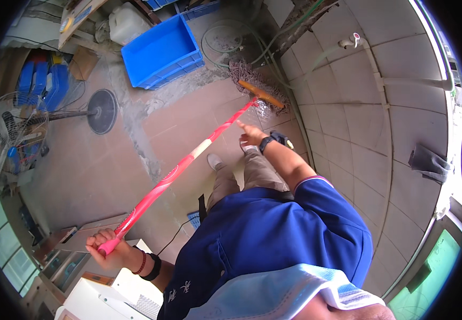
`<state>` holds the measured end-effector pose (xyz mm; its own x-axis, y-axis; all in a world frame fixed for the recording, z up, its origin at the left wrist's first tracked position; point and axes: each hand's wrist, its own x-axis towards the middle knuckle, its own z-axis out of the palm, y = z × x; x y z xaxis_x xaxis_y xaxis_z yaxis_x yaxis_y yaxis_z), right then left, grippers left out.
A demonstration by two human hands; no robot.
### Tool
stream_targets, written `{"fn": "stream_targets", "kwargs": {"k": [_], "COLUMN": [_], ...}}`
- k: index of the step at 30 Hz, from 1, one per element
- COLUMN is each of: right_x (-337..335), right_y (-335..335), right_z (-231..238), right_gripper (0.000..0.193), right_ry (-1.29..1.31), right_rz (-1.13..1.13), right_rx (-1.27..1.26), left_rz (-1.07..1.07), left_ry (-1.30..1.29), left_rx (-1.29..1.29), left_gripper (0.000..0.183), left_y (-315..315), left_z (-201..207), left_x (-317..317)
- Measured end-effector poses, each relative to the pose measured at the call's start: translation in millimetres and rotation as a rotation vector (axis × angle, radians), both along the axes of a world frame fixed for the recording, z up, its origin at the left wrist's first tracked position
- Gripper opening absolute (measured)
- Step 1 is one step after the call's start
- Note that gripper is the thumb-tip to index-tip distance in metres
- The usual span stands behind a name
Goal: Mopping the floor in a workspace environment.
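Observation:
A mop lies across the view, its pink-and-red handle point(175, 173) slanting from the lower left up to an orange-backed head point(263, 94). Its grey-brown strands point(247, 73) rest on the floor by the tiled wall. My left hand point(105, 247) is closed round the handle's top end, a dark band on that wrist. My right hand point(250, 134) hovers just beside the lower handle, a finger extended and nothing seen in it. A dark watch is on the right wrist.
A blue plastic crate point(162, 50) sits at the back, with a green hose point(208, 45) coiled beside it. A fan's round base point(102, 111) stands at left. The tiled wall point(343, 117) with a tap point(350, 40) runs along the right. White furniture point(103, 301) stands at lower left.

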<state>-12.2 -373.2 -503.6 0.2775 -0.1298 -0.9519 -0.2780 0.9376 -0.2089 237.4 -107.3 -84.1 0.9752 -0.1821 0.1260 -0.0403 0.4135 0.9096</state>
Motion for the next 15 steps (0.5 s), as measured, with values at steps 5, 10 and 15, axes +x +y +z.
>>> {"fn": "stream_targets", "kwargs": {"k": [5, 10, 15], "right_x": [90.6, 130.7, 149.1], "right_y": [67.6, 86.5, 98.0], "right_z": [-21.0, 38.1, 72.2], "right_gripper": [0.043, 0.022, 0.024], "right_ry": [-0.268, -0.240, -0.269], "right_rz": [-0.451, -0.265, -0.281], "right_rx": [0.293, 0.084, -0.090], "left_rz": [-0.195, -0.006, 0.079], "left_ry": [-0.070, -0.103, -0.045], "left_rx": [-0.034, -0.078, -0.163], "left_gripper": [0.025, 0.025, 0.022], "left_y": [51.0, 129.0, 198.4], "left_z": [5.7, 5.9, -17.6], "left_x": [15.3, 43.7, 74.8]}}
